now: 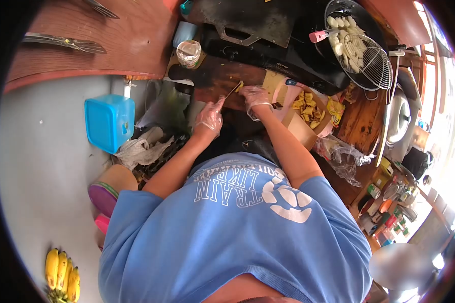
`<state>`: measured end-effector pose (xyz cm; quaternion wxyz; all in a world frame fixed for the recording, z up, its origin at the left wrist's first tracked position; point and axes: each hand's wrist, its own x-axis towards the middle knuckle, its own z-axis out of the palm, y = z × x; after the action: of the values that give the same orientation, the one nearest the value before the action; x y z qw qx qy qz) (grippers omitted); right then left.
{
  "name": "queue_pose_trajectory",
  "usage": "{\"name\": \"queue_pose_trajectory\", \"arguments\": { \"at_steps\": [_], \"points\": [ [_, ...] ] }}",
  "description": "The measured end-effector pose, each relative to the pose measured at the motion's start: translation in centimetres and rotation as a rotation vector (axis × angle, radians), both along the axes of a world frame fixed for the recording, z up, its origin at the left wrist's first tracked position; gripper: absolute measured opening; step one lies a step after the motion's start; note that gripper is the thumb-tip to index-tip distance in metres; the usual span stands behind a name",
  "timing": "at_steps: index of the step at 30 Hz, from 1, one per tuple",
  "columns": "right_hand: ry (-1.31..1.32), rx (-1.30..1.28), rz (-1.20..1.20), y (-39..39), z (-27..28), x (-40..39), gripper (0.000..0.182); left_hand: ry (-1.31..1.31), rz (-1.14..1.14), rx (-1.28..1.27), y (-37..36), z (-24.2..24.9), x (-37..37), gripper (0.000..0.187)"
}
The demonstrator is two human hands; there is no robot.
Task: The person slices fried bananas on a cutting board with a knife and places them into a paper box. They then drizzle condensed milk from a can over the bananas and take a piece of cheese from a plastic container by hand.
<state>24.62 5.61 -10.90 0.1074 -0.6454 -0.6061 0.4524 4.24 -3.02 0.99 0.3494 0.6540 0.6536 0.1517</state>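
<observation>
My left hand (209,118), in a clear plastic glove, is closed around the handle of a knife (232,91). The blade points up and to the right over a dark wooden cutting board (212,76). Also gloved, my right hand (256,97) has its fingers pinched on a small yellowish piece of food (239,86) right at the blade's tip. A few yellow scraps lie on the board. Close to the right of that hand is an open cardboard box (299,130), with yellow and browned food pieces (308,107) in it.
A black stove (283,63) stands beyond the board. At the right, a wok (333,11) holds pale pieces, with a wire strainer (371,63) across it. A tub (188,53) and blue cup (185,33) stand at the board's far left. Bananas (62,272) lie lower left.
</observation>
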Motion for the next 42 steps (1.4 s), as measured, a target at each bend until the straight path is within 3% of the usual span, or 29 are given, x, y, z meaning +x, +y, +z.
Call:
{"name": "queue_pose_trajectory", "arguments": {
  "at_steps": [3,6,8,11,15,18,20,22,29,36,39,42],
  "points": [
    [0.041,-0.108,-0.093,-0.1,0.7,0.0,0.027,0.014,0.005,-0.013,0.0,-0.3,0.2,0.055],
    [0.128,0.034,-0.054,-0.7,-2.0,0.5,0.028,0.009,0.023,0.004,-0.1,-0.2,0.5,0.054],
    [0.191,-0.221,-0.236,0.0,2.7,-0.4,0.027,-0.007,0.035,0.016,-0.1,0.0,0.6,0.054],
    [0.232,-0.249,-0.328,0.0,2.1,-0.6,0.026,0.032,0.048,0.056,-0.1,0.4,0.7,0.055],
    [0.271,-0.242,-0.333,-0.1,0.4,-0.4,0.028,0.023,0.051,0.002,0.3,0.7,0.8,0.055],
    [0.173,0.115,-0.125,-0.3,-1.8,-0.4,0.016,0.063,0.032,0.007,0.2,0.3,0.9,0.056],
    [0.228,-0.134,-0.309,-0.2,-0.5,-0.4,0.017,0.101,0.013,0.006,0.2,0.0,0.9,0.059],
    [0.201,-0.152,-0.295,0.1,1.4,-0.6,0.017,0.095,0.025,-0.11,0.3,0.3,1.2,0.058],
    [0.252,-0.157,-0.284,0.2,3.7,-1.0,0.017,0.137,0.072,-0.072,0.3,0.0,1.5,0.058],
    [0.285,-0.104,-0.217,-0.1,0.5,0.0,0.015,0.094,0.046,-0.109,0.3,0.0,1.1,0.058],
    [0.293,0.066,-0.121,-0.4,-0.9,0.4,0.013,0.095,0.04,-0.123,0.2,0.1,1.3,0.059],
    [0.301,-0.146,-0.274,0.0,2.1,-0.2,0.016,0.112,0.033,-0.136,0.2,-0.2,1.5,0.06]
  ]
}}
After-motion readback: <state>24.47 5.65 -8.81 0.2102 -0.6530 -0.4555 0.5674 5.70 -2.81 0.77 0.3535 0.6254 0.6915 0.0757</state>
